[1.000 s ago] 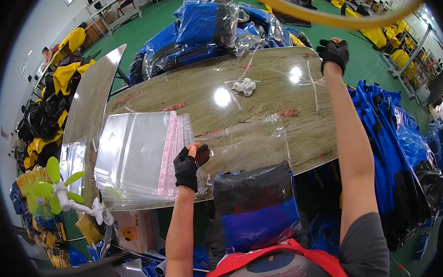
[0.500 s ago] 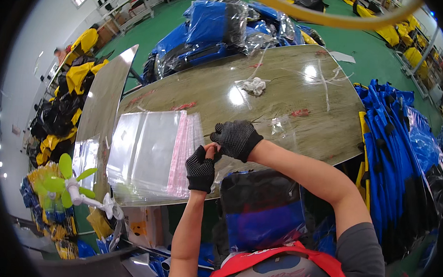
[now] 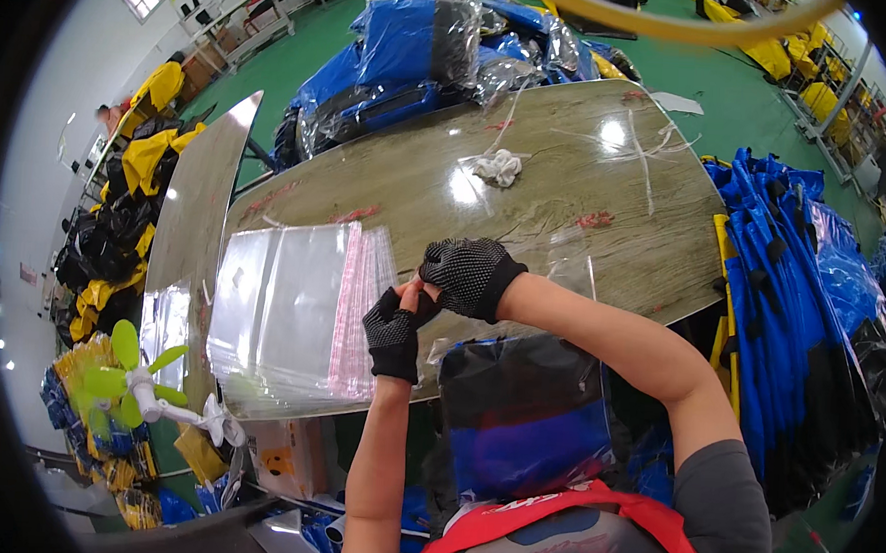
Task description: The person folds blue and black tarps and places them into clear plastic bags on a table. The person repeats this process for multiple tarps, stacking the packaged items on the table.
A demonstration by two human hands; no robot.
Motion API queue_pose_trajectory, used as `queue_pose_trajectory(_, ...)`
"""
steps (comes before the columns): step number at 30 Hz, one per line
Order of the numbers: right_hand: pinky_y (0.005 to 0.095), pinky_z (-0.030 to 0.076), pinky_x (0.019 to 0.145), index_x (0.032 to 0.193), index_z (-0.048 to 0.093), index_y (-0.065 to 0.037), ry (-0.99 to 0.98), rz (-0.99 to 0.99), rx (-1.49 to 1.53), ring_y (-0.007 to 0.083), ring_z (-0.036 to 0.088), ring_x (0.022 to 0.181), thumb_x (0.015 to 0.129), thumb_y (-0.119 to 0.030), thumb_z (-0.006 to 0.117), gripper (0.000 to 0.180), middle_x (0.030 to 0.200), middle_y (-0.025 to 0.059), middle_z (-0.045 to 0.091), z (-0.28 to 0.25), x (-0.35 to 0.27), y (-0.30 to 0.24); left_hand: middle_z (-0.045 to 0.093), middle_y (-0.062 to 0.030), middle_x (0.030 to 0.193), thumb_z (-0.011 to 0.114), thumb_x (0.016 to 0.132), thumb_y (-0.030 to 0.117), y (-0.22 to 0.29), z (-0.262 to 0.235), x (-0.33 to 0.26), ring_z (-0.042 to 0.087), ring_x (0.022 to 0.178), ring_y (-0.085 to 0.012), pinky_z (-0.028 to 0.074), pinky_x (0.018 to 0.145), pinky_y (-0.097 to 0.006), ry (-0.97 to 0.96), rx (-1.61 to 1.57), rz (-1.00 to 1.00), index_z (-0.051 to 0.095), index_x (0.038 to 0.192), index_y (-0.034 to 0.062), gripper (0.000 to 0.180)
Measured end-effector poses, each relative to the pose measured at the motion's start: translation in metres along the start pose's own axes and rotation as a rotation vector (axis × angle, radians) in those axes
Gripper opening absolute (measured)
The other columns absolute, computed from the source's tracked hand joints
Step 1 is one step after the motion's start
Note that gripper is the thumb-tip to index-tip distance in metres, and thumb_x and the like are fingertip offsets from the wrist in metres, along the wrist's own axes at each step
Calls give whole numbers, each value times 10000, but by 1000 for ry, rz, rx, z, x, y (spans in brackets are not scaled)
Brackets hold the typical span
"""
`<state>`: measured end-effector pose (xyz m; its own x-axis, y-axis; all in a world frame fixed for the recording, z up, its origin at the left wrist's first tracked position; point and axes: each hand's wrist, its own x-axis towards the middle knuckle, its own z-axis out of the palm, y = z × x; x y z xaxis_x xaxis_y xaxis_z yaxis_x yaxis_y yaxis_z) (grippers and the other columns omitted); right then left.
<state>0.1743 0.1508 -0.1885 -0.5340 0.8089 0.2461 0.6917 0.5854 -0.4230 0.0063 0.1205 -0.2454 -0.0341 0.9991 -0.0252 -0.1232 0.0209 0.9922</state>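
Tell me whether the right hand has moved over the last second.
Yes. The right hand came back from the table's far edge to the near edge, meeting the left hand.

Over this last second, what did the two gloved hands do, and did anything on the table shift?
The right hand pulled back from the table's far edge to the near edge and now meets the left hand beside the stack of clear plastic bags with pink strips; their fingers touch, but what they pinch is unclear. The left hand barely moved. The stack, the white crumpled scrap and the bagged blue and black garment stayed put.
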Motion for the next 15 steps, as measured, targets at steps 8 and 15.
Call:
queue_pose_trajectory(8, 438, 533, 688, 934, 648, -86, 22, 64, -79, 338, 652, 825, 783, -245, 618, 222, 874, 174, 662, -6, 1, 36, 683, -85, 847, 552, 954, 111, 10, 8, -16, 632, 799, -110, 518, 750, -262, -51, 415, 215, 652, 973, -36, 178)
queue_pose_trajectory(15, 323, 514, 755, 1137, 578, -89, 754, 958, -107, 237, 619, 821, 782, -142, 638, 363, 959, 121, 628, -248, -182, 361, 708, -66, 892, 537, 971, 232, -1, -25, 17, 520, 525, -83, 389, 467, -222, 32, 239, -153, 653, 1033, 44, 229)
